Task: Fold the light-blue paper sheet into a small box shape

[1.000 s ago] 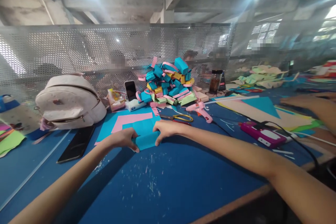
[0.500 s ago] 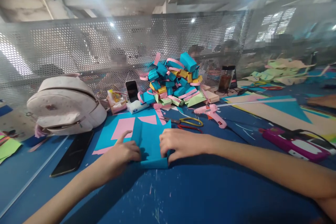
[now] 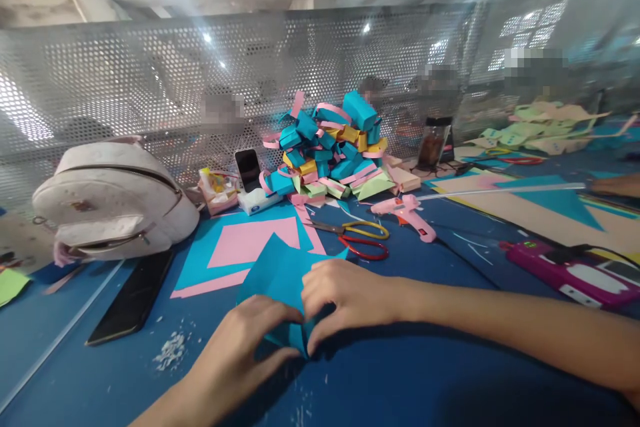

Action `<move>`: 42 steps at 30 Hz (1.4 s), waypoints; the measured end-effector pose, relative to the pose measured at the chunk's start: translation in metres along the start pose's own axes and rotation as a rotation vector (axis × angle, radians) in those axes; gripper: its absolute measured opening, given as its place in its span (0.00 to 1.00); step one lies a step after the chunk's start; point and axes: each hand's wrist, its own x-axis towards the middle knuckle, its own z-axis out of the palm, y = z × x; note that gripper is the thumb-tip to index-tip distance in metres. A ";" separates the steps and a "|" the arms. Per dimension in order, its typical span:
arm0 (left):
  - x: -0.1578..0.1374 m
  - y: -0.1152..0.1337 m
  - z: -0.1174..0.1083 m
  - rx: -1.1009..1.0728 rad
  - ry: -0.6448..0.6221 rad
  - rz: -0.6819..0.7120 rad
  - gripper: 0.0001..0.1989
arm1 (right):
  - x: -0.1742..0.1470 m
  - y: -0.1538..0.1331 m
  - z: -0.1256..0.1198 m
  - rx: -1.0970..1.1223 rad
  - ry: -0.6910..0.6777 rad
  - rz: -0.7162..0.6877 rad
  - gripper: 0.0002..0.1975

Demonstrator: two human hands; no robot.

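Both hands grip the near edge of a blue sheet of paper (image 3: 280,267), which is bent and partly hidden under the fingers. My left hand (image 3: 255,333) pinches it from the left, thumb below and fingers above. From the right, my right hand (image 3: 333,300) pinches the same edge, its thumb almost meeting the left fingertips. Beyond the sheet, pink paper (image 3: 240,243) lies on more blue paper (image 3: 195,260). Scissors (image 3: 363,250) with one yellow and one red handle rest just past my right hand, and a pink glue gun (image 3: 410,217) lies farther right.
A heap of folded paper pieces (image 3: 330,153) stands at the back by a perforated metal screen (image 3: 150,73). To the left are a white backpack (image 3: 120,193) and a black phone (image 3: 133,297). A magenta power strip (image 3: 565,267) lies right; another person's hand (image 3: 615,183) shows at the far right.
My left hand has moved right and nearer, closing its pinch beside my right hand. The blue sheet has turned, and its rolled near edge is now gathered between both hands.
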 end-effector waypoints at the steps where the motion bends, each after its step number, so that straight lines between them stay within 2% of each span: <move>1: 0.001 0.000 0.003 -0.041 -0.006 -0.009 0.08 | 0.000 -0.003 0.002 0.011 -0.003 -0.015 0.12; 5: 0.003 -0.003 0.006 -0.133 -0.062 0.057 0.04 | -0.001 -0.010 0.002 0.011 -0.043 -0.081 0.07; 11: 0.008 0.006 0.000 -0.131 -0.176 0.159 0.03 | -0.003 -0.014 -0.001 -0.143 -0.095 -0.137 0.06; 13: 0.008 0.009 -0.006 -0.068 -0.249 0.201 0.02 | -0.005 -0.013 -0.003 -0.149 -0.116 -0.139 0.05; 16: 0.004 0.012 -0.019 0.087 -0.329 0.208 0.08 | -0.009 -0.008 -0.007 -0.151 -0.125 -0.102 0.06; 19: -0.001 0.007 -0.030 0.206 -0.304 0.175 0.11 | -0.011 -0.005 -0.008 -0.134 -0.139 -0.075 0.06; 22: -0.004 -0.005 -0.032 0.277 -0.318 0.166 0.10 | -0.012 -0.010 -0.005 -0.089 -0.158 -0.090 0.06; 26: -0.006 -0.015 -0.031 0.340 -0.364 0.261 0.09 | -0.013 -0.024 -0.006 0.042 -0.159 -0.095 0.06; 29: -0.004 -0.016 -0.033 0.362 -0.352 0.346 0.15 | -0.013 -0.028 -0.016 0.157 -0.093 -0.041 0.07; 32: 0.002 -0.015 -0.031 0.381 -0.294 0.420 0.19 | -0.012 -0.020 -0.027 0.225 0.109 0.061 0.09; 35: 0.008 -0.014 -0.024 0.345 -0.215 0.518 0.20 | -0.011 -0.005 -0.030 0.170 0.300 0.204 0.11; 38: 0.011 -0.010 -0.016 0.323 -0.169 0.557 0.19 | -0.012 0.010 -0.026 0.032 0.276 0.350 0.16; 42: 0.010 0.001 -0.009 0.337 -0.194 0.547 0.17 | -0.015 0.017 -0.021 -0.116 0.166 0.422 0.07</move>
